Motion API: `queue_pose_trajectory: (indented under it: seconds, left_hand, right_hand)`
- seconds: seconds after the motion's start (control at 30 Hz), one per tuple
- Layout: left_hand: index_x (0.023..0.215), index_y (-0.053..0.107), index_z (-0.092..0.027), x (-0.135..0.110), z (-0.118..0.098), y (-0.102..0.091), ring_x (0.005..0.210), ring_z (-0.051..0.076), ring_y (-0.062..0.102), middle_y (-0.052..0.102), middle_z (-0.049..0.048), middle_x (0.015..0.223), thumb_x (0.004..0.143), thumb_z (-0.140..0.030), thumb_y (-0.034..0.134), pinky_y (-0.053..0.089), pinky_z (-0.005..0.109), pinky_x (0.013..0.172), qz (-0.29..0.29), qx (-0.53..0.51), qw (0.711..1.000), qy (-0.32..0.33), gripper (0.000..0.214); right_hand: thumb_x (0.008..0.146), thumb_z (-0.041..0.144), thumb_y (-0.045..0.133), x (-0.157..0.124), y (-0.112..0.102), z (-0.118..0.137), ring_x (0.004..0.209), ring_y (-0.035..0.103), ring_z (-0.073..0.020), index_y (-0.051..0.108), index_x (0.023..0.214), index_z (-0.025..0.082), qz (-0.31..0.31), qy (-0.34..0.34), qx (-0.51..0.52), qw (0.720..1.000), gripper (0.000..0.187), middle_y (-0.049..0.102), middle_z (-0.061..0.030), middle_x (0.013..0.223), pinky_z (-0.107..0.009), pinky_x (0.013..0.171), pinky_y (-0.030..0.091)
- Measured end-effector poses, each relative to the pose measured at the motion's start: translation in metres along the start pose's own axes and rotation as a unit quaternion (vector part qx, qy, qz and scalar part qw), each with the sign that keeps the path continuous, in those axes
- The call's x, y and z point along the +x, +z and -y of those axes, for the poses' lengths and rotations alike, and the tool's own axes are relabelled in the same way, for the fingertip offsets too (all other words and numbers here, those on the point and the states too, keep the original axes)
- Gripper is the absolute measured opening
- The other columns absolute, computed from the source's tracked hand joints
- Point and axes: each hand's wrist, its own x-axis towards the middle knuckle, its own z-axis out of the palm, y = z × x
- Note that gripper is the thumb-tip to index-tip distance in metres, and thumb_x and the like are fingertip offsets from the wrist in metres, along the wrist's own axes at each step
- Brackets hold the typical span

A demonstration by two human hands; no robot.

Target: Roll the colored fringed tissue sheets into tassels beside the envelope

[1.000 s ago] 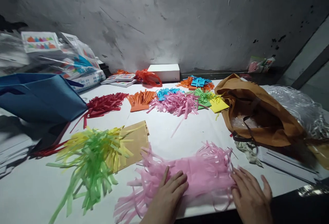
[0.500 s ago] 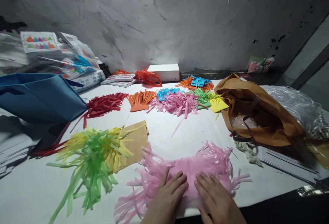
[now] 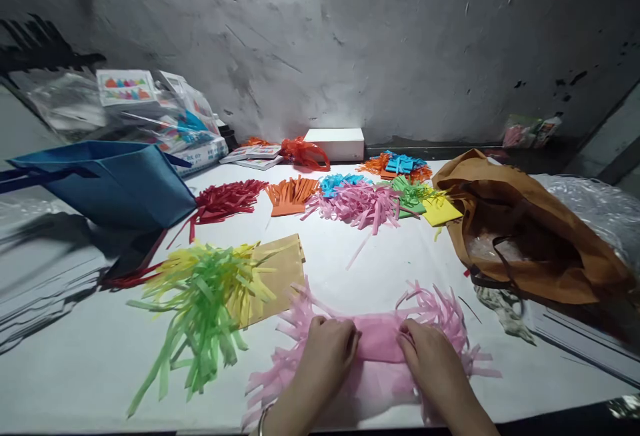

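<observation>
Pink paper (image 3: 381,339) lies near the front edge of the white surface (image 3: 80,376), having cut strips at its 2 ends. Left hand (image 3: 327,349) has its fingers curled, pinching the folded middle of this paper; right hand (image 3: 430,353) pinches the same fold at its other side, with thumb and fingers close together. Between the 2 hands, a flat part is visible. Farther left, green strips (image 3: 205,303) lie over yellow strips (image 3: 245,293) and beige paper (image 3: 284,269). An open brown bag (image 3: 525,203) lies toward the right edge, and a white box (image 3: 335,145) stands near the far edge.
</observation>
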Motion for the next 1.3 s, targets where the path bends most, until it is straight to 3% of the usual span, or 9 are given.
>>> queue_pose_trajectory:
  seconds: [0.13,0.23,0.33,0.47,0.6,0.67,0.83,1.1,1.3]
  left_hand:
    - [0.081,0.073,-0.015,0.012,-0.005,-0.002,0.079,0.03,0.072,0.078,0.0131,0.081,0.092,-0.017,0.051,0.042,0.041,0.077,0.019,0.036,0.999,-0.035,0.024]
    - [0.083,0.073,-0.014,0.015,-0.005,0.0,0.081,0.03,0.073,0.078,0.0138,0.083,0.09,-0.016,0.052,0.042,0.041,0.077,0.029,0.047,0.998,-0.038,0.022]
    - [0.082,0.072,-0.016,0.016,-0.005,0.003,0.08,0.03,0.073,0.078,0.0119,0.082,0.091,-0.018,0.052,0.042,0.041,0.077,0.035,0.043,0.998,-0.03,0.022]
    - [0.085,0.07,-0.016,0.015,0.001,0.001,0.078,0.029,0.071,0.077,0.0097,0.08,0.094,-0.019,0.052,0.042,0.041,0.077,0.019,0.032,0.999,-0.025,0.021]
    - [0.108,0.066,-0.017,0.004,0.008,-0.004,0.099,0.028,0.066,0.074,0.0102,0.104,0.094,-0.011,0.05,0.039,0.045,0.091,-0.044,0.017,0.999,-0.026,0.022]
    - [0.116,0.063,-0.021,-0.004,0.009,-0.003,0.11,0.027,0.06,0.07,0.0087,0.118,0.094,-0.011,0.054,0.033,0.046,0.1,-0.095,-0.002,0.994,0.049,0.026]
    - [0.089,0.063,-0.023,-0.015,0.005,0.018,0.092,0.021,0.058,0.07,-0.001,0.094,0.086,-0.019,0.071,0.03,0.043,0.1,-0.152,-0.003,0.962,0.227,0.01]
    - [0.089,0.066,-0.024,-0.021,0.022,0.035,0.084,0.019,0.058,0.07,-0.0006,0.084,0.09,-0.013,0.065,0.032,0.041,0.092,-0.16,-0.053,0.959,0.226,0.011]
    - [0.088,0.067,-0.021,-0.014,0.016,0.018,0.091,0.023,0.061,0.071,0.0029,0.095,0.09,-0.013,0.064,0.037,0.039,0.083,-0.032,0.003,0.996,0.084,0.009]
  right_hand:
    - [0.092,0.014,0.055,0.003,0.004,0.003,0.063,0.065,-0.0213,0.06,0.085,0.024,-0.036,0.016,-0.047,0.998,0.013,0.068,0.0007,0.071,-0.032,0.062,0.042]
    - [0.093,0.012,0.051,0.0,-0.003,0.007,0.09,0.066,-0.0296,0.064,0.103,0.021,-0.087,0.012,-0.079,0.993,0.019,0.071,-0.009,0.097,-0.047,0.086,0.043]
    - [0.092,0.007,0.048,-0.005,-0.008,0.015,0.108,0.06,-0.0279,0.063,0.113,0.019,-0.116,-0.106,-0.034,0.987,0.029,0.068,-0.0099,0.111,-0.051,0.104,0.036]
    - [0.093,0.007,0.045,-0.01,0.004,0.024,0.086,0.059,-0.0203,0.065,0.093,0.019,-0.083,-0.218,0.035,0.972,0.023,0.066,-0.0038,0.086,-0.039,0.091,0.044]
    - [0.092,0.003,0.042,-0.012,0.019,0.024,0.078,0.056,-0.0202,0.064,0.087,0.017,-0.101,-0.195,0.036,0.975,0.027,0.063,-0.0046,0.08,-0.037,0.078,0.044]
    - [0.092,0.002,0.042,-0.012,0.018,0.024,0.077,0.056,-0.0197,0.063,0.087,0.017,-0.109,-0.188,0.045,0.975,0.026,0.063,-0.0042,0.08,-0.035,0.077,0.044]
    - [0.092,0.006,0.045,-0.011,0.004,0.03,0.084,0.058,-0.0195,0.062,0.099,0.018,-0.09,-0.184,0.065,0.977,0.022,0.064,-0.0049,0.089,-0.034,0.081,0.045]
    - [0.093,0.003,0.039,-0.02,0.008,0.015,0.086,0.058,-0.0198,0.064,0.095,0.02,-0.098,-0.185,0.037,0.977,0.03,0.066,-0.0028,0.089,-0.036,0.092,0.04]
    - [0.095,0.011,0.045,-0.025,0.004,0.009,0.095,0.059,-0.0231,0.061,0.089,0.025,-0.07,-0.102,0.006,0.992,0.022,0.066,-0.0017,0.093,-0.046,0.1,0.034]
